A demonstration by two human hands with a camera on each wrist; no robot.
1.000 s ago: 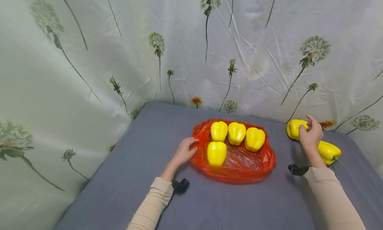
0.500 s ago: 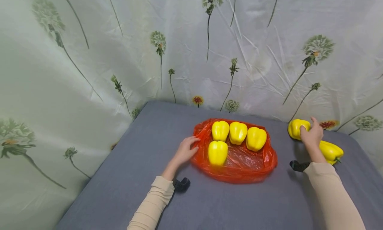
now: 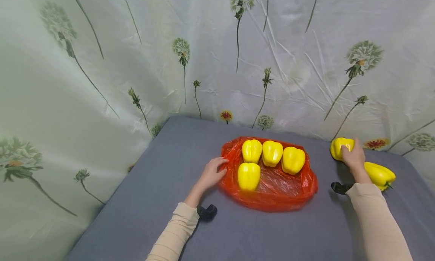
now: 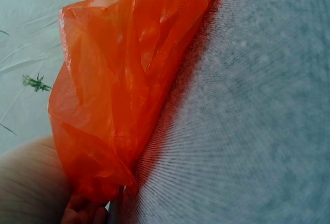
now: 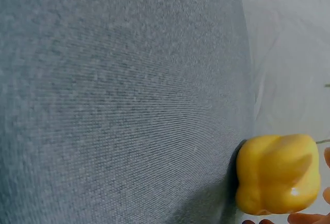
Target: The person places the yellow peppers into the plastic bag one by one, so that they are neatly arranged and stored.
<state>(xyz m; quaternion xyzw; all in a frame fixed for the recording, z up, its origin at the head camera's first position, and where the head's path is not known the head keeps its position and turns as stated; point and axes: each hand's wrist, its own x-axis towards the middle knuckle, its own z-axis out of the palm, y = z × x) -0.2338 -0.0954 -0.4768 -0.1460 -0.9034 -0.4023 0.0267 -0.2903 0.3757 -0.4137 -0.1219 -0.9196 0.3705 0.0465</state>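
My left hand (image 3: 214,173) grips the left edge of a red plastic bag (image 3: 275,203). In the left wrist view, curled fingers (image 4: 85,212) show under a corner of the bag (image 4: 111,95). Several yellow bell peppers (image 3: 249,176) stand inside the bag, three along the back and one in front at left. At the back right, my right hand (image 3: 356,159) holds another yellow bell pepper (image 3: 338,149), its thumb over the near side. The right wrist view has this pepper (image 5: 278,175) with fingertips (image 5: 305,218) at its lower side; part of the hand is out of frame.
One more yellow bell pepper (image 3: 378,175) with a green stem lies right of my right wrist. The grey cloth-covered table (image 3: 163,170) ends at a pale curtain (image 3: 204,64) with printed dandelions. Black wrist devices (image 3: 208,212) hang at both wrists.
My right hand's fingers, raised before, have come down and closed round the back pepper. The left hand stays at the bag's edge. The head view has shifted slightly.
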